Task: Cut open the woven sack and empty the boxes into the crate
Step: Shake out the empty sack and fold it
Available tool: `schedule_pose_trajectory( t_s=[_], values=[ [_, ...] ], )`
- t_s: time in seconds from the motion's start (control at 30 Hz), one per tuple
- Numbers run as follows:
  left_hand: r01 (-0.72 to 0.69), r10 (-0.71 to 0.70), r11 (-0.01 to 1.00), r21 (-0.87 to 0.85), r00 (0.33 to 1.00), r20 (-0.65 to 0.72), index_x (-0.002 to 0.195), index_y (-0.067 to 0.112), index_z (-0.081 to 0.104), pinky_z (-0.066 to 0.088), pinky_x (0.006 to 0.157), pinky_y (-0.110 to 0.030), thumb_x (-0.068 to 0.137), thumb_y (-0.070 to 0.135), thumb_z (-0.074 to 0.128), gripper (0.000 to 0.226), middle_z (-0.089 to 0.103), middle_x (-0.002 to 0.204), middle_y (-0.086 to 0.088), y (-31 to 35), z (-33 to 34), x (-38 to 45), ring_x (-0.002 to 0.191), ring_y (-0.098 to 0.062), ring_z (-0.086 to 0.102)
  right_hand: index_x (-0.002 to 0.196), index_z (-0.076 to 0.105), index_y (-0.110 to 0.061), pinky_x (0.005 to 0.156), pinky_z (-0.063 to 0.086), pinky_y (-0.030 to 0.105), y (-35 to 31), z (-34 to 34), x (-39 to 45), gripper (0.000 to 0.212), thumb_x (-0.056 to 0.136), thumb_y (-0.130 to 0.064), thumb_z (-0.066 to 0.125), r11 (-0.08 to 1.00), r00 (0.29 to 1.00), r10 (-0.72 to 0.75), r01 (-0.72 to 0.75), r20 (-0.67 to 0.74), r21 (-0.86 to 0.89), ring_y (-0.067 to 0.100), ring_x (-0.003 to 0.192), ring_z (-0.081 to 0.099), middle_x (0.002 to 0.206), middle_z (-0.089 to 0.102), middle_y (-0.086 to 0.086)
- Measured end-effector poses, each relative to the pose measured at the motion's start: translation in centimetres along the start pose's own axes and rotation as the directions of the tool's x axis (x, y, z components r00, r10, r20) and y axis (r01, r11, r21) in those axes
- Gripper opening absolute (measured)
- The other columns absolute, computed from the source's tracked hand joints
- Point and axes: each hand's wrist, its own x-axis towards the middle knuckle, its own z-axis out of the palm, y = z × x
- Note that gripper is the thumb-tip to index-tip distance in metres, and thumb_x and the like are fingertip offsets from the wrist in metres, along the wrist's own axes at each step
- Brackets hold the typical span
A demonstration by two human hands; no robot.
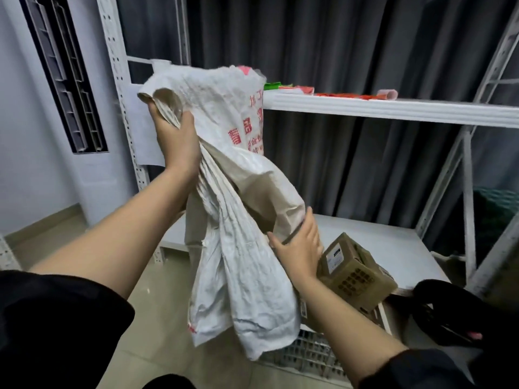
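A white woven sack with red print hangs in the air, limp and crumpled, its brown lining showing. My left hand grips a bunched part of it high up. My right hand holds the lower folded edge, thumb on one side and fingers on the other. Just right of that hand, tan cardboard boxes with dark print lie piled in a white slotted crate on the floor. The sack hangs over the crate's left side and hides part of it.
A white metal rack stands behind, its upper shelf carrying red and green packets and its lower shelf at knee height. Dark curtains hang at the back. A black object sits right of the crate. Beige floor tiles spread to the left.
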Motion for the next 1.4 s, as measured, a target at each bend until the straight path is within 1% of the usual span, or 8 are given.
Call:
schedule_pose_trajectory(
  t_s=[0.13, 0.5, 0.77, 0.93, 1.07, 1.23, 1.3, 1.4],
  values=[
    [-0.048, 0.045, 0.996, -0.077, 0.998, -0.049, 0.146, 0.011, 0.027, 0.039, 0.098, -0.019, 0.09, 0.008, 0.049, 0.061, 0.048, 0.139, -0.004, 1.3, -0.7, 0.9, 0.122, -0.016, 0.05, 0.15, 0.007, -0.019, 0.111, 0.021, 0.05, -0.7, 0.7, 2.6, 0.107, 0.072, -0.051, 0.072, 0.943, 0.948, 0.313, -0.317, 0.051, 0.099, 0.024, 0.144, 0.017, 0.158, 0.015, 0.003],
    [-0.09, 0.206, 0.867, 0.49, 0.96, -0.188, 0.153, 0.017, 0.006, 0.035, 0.101, -0.029, 0.1, 0.02, 0.037, 0.061, 0.041, 0.149, -0.006, -3.3, -7.1, 3.5, 0.13, -0.027, 0.045, 0.094, 0.049, -0.031, 0.067, 0.044, 0.035, -0.7, -8.9, 7.2, 0.02, 0.082, -0.014, 0.053, 0.962, 0.948, -0.256, 0.23, 0.189, 0.147, 0.02, 0.079, 0.058, 0.08, 0.061, -0.011],
    [0.032, 0.124, 0.879, 0.476, 0.948, -0.292, 0.153, 0.018, 0.009, 0.036, 0.1, -0.03, 0.098, 0.019, 0.037, 0.061, 0.044, 0.147, -0.004, -6.9, -7.1, 4.8, 0.128, -0.028, 0.047, 0.105, 0.052, -0.029, 0.055, 0.048, 0.02, 1.2, -11.5, -0.3, 0.031, 0.075, -0.024, 0.042, 0.536, 0.531, -0.802, 0.842, 0.272, -0.065, 0.015, 0.062, 0.065, 0.078, 0.072, -0.001],
    [0.008, 0.103, 0.907, 0.421, 0.965, -0.241, 0.151, 0.01, 0.013, 0.038, 0.093, -0.028, 0.097, 0.014, 0.039, 0.06, 0.044, 0.146, -0.01, -6.6, -4.3, 4.6, 0.126, -0.031, 0.048, 0.129, 0.036, -0.021, 0.041, 0.046, 0.023, 3.4, -3.8, -8.1, 0.053, 0.08, -0.03, 0.056, 0.267, 0.166, -0.72, 0.962, 0.674, 0.048, 0.022, 0.048, 0.06, 0.096, 0.065, 0.002],
    [0.07, 0.015, 0.95, 0.306, 0.964, -0.267, 0.151, 0.016, 0.016, 0.037, 0.091, -0.024, 0.098, 0.011, 0.038, 0.058, 0.045, 0.145, -0.008, -6.0, -2.4, 3.2, 0.126, -0.028, 0.049, 0.148, 0.011, -0.028, 0.073, 0.049, 0.042, 1.8, 1.6, -10.1, 0.078, 0.085, -0.017, 0.057, 0.557, 0.326, -0.414, 0.829, 0.85, -0.047, 0.039, 0.097, 0.062, 0.137, 0.045, 0.012],
    [0.182, -0.177, 0.982, 0.047, 0.979, -0.097, 0.144, 0.014, 0.033, 0.039, 0.106, -0.031, 0.097, 0.017, 0.043, 0.049, 0.053, 0.137, -0.008, -5.1, -2.3, 4.6, 0.123, -0.026, 0.053, 0.136, 0.04, -0.008, 0.098, 0.041, 0.034, 1.1, 2.1, -8.9, 0.064, 0.083, -0.032, 0.068, 0.896, 0.07, -0.07, 0.442, 0.995, 0.032, 0.031, 0.129, 0.045, 0.139, 0.045, 0.01],
    [0.236, -0.236, 0.972, 0.012, 0.972, 0.019, 0.13, 0.013, 0.048, 0.045, 0.103, -0.042, 0.089, 0.018, 0.049, 0.041, 0.061, 0.125, -0.01, -5.4, -3.1, 5.8, 0.113, -0.027, 0.06, 0.127, 0.055, -0.013, 0.095, 0.045, 0.034, 1.1, 1.0, -7.2, 0.046, 0.09, -0.041, 0.058, 0.866, 0.184, -0.067, 0.498, 0.981, -0.034, 0.027, 0.118, 0.056, 0.13, 0.058, 0.006],
    [0.261, -0.263, 0.965, 0.029, 0.96, 0.098, 0.122, 0.007, 0.055, 0.051, 0.095, -0.045, 0.077, 0.021, 0.052, 0.047, 0.067, 0.112, -0.013, -5.3, -3.8, 6.2, 0.102, -0.028, 0.065, 0.109, 0.061, -0.025, 0.076, 0.057, 0.035, -0.8, -1.7, -2.4, 0.031, 0.092, -0.047, 0.048, 0.928, 0.731, -0.239, 0.365, 0.639, -0.071, 0.014, 0.083, 0.067, 0.099, 0.069, -0.005]
  ],
)
